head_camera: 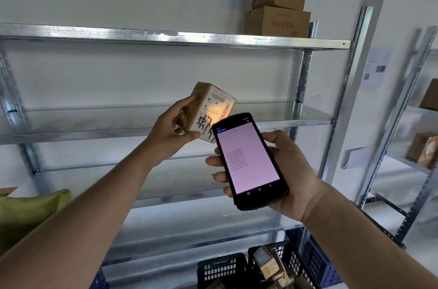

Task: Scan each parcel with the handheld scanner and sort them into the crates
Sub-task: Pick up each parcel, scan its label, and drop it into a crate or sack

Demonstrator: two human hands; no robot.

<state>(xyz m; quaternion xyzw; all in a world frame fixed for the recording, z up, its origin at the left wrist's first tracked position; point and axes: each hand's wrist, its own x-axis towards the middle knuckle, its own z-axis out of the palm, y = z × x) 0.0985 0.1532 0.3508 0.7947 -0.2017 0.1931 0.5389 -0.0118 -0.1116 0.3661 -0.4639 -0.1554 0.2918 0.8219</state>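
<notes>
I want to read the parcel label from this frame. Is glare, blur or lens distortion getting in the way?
Head view: a warm bright patch washes out part of the label on the parcel just above the scanner; the scanner screen is bright pink with tiny, illegible text; the shelf uprights bow from wide-angle distortion; the right edge and the crates look soft.

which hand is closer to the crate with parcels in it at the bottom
Right. The right hand, holding the scanner, is almost straight above the crate. The left hand, gripping a parcel, is higher and further left.
</notes>
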